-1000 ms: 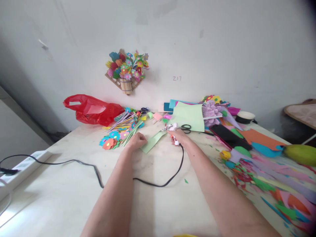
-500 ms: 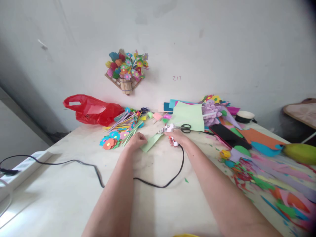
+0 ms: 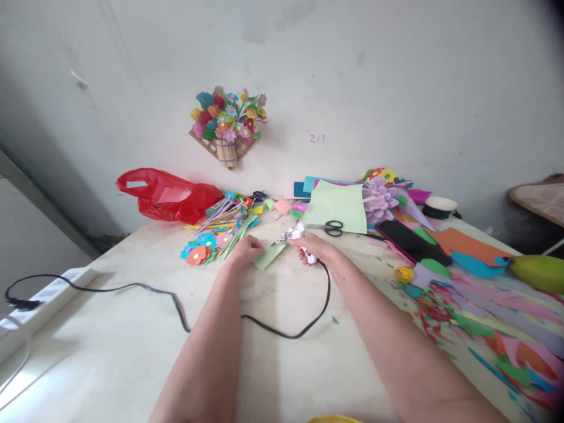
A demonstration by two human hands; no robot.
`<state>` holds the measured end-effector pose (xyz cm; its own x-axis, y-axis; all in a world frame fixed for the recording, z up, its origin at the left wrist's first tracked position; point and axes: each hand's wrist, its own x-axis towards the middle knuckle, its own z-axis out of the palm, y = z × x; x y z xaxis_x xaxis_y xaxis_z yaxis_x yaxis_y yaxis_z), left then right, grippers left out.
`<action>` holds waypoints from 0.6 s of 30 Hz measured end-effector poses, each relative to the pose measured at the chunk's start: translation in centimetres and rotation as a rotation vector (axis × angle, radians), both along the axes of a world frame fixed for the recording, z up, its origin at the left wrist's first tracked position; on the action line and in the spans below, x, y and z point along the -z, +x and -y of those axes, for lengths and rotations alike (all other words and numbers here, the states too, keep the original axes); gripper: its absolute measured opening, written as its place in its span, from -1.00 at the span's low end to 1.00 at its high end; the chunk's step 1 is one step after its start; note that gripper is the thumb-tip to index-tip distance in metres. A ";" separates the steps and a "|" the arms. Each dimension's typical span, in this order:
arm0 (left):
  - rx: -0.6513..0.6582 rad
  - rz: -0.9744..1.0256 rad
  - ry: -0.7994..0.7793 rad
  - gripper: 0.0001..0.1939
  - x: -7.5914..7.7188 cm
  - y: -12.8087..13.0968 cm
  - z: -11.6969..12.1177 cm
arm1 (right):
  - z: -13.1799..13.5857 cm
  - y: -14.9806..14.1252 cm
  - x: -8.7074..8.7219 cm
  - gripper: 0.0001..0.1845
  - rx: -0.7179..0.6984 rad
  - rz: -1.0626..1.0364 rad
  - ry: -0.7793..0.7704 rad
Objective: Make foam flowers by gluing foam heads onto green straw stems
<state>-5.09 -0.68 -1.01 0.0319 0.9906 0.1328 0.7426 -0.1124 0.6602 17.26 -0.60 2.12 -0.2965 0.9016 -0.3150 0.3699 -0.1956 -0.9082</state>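
My right hand (image 3: 312, 247) is closed round a white glue gun (image 3: 298, 232), whose nozzle points left over a pale green strip (image 3: 269, 257). A black cord runs from the gun's handle across the tabletop. My left hand (image 3: 247, 252) pinches the left end of the strip, its fingertips partly hidden. Just left of this hand lie pale green stems (image 3: 240, 235) and several foam flowers (image 3: 197, 255). Black-handled scissors (image 3: 333, 228) rest beyond my right hand, on a pale green sheet (image 3: 343, 202).
A red plastic bag (image 3: 176, 197) sits at the back left. On the left edge is a white power strip (image 3: 57, 299). To the right lie a dark phone (image 3: 416, 242), orange sheets and many coloured scraps (image 3: 493, 294). A flower basket (image 3: 227, 153) hangs on the wall.
The glue gun's nozzle has shifted slightly left along the strip, nearer my left hand. The whole view has moved a little. Both hands keep their holds.
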 end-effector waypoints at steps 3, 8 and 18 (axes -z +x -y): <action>0.010 0.012 0.009 -0.89 0.1 0.0 0.1 | 0.1 0.1 -0.1 -0.69 0.020 0.007 0.012; 0.015 0.006 -0.007 -0.88 -0.1 0.1 0.3 | 0.1 0.5 0.1 -0.69 0.022 -0.015 0.015; -0.132 -0.296 -0.032 -0.78 -2.2 -1.0 2.4 | -0.7 0.8 1.2 -0.69 0.010 -0.051 0.028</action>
